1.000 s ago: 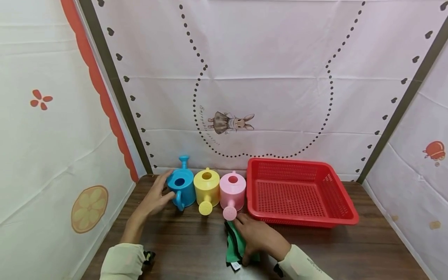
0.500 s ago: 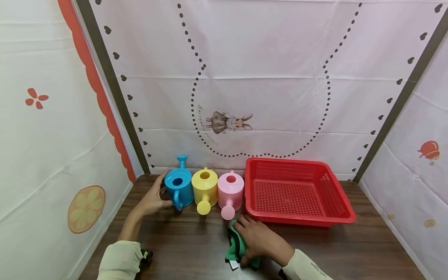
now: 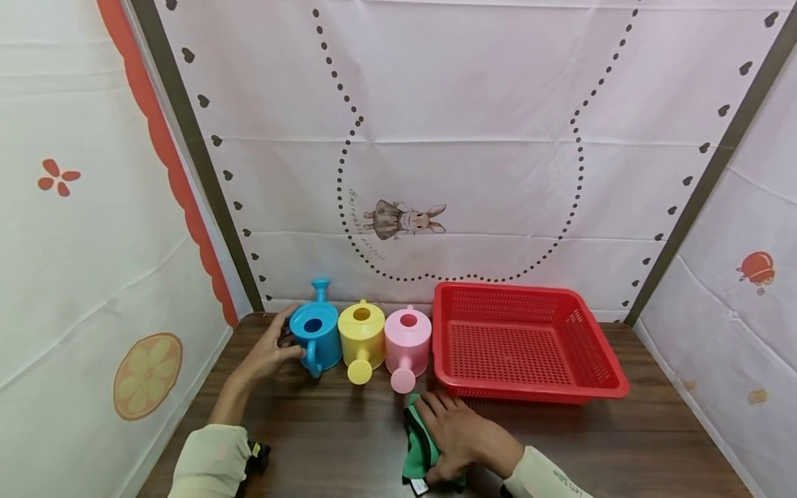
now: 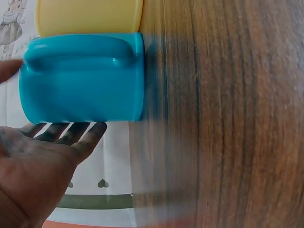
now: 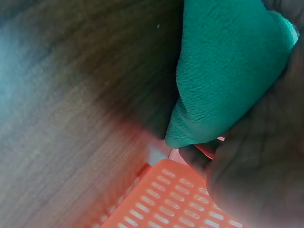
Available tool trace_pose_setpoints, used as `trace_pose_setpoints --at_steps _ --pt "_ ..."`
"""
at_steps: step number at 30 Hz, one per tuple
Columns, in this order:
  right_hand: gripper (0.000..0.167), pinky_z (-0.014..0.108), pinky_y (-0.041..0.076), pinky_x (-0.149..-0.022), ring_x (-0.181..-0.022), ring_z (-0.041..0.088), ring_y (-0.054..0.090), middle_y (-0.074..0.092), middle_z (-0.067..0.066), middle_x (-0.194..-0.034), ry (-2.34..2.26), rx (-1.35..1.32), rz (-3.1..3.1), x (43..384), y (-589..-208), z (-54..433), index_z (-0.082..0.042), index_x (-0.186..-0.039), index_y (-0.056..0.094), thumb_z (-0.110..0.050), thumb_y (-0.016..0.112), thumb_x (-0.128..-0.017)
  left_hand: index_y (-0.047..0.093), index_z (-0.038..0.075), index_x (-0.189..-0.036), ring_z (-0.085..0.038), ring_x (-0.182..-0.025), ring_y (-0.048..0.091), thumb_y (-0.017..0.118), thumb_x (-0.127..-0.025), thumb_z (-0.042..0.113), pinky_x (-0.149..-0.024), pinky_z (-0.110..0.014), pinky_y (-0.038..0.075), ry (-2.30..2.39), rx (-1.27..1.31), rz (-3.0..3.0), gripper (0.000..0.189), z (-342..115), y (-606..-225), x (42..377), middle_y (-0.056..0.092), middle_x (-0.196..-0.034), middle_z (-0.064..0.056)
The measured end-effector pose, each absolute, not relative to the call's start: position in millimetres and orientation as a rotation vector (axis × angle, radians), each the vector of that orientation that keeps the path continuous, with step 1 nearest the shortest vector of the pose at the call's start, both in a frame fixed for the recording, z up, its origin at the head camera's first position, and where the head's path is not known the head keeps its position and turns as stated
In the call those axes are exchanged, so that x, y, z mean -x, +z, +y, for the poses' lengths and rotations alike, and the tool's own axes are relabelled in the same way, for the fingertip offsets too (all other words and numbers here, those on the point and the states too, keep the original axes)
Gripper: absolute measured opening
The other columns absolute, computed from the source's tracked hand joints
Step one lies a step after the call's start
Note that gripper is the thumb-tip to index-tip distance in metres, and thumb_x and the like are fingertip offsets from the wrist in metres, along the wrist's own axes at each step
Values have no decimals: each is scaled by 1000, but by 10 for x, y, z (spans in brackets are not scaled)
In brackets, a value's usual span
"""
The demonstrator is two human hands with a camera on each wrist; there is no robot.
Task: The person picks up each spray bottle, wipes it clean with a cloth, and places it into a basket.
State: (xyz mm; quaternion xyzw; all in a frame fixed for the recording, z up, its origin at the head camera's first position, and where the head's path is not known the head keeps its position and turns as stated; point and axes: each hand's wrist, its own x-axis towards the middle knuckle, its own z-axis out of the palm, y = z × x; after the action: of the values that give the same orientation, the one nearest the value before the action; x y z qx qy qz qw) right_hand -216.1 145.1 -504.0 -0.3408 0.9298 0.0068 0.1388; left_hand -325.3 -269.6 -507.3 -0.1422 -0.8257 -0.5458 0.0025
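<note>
A blue watering can (image 3: 325,342) stands upright at the left end of a row of watering cans. My left hand (image 3: 264,354) is at its left side, with extended fingertips touching the wall of the can, as the left wrist view shows, and the thumb close to the handle (image 4: 85,47). On the table in front of the pink watering can (image 3: 407,335), my right hand (image 3: 459,437) grips a green cloth (image 3: 418,453) with black edging and a white tag. Folds of the cloth bulge beside the palm in the right wrist view; some fingers are hidden there.
A yellow watering can (image 3: 361,335) stands between the blue and pink ones, its spout toward me. Right of the pink can sits a red plastic basket (image 3: 529,392). Behind them hangs a printed curtain (image 3: 467,166) at the back of the brown wooden table (image 3: 336,443).
The green cloth has become more bunched under my right hand, which has shifted slightly. My left hand stays at the blue watering can. The whole head view has drifted a little.
</note>
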Motion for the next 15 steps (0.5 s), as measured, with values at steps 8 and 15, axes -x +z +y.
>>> trace_pose_setpoints --at_steps 8,15 --pt "107 49 54 -119 -143 30 58 58 11 -156 77 1123 2759 2126 -5090 1524 -8 -164 46 -66 87 -84 13 3 -179 -60 -161 35 89 -94 22 -128 -84 32 -1620 368 -2673 116 -2636 -5046 3330 28 -179 -33" --pt "79 40 57 -102 -111 20 59 61 2 -121 27 1188 2829 2049 -5113 1522 -14 -136 59 -62 91 -83 17 5 -179 -58 -164 34 92 -94 34 -129 -82 34 -1580 205 -2744 116 -2594 -4993 3356 29 -180 -32"
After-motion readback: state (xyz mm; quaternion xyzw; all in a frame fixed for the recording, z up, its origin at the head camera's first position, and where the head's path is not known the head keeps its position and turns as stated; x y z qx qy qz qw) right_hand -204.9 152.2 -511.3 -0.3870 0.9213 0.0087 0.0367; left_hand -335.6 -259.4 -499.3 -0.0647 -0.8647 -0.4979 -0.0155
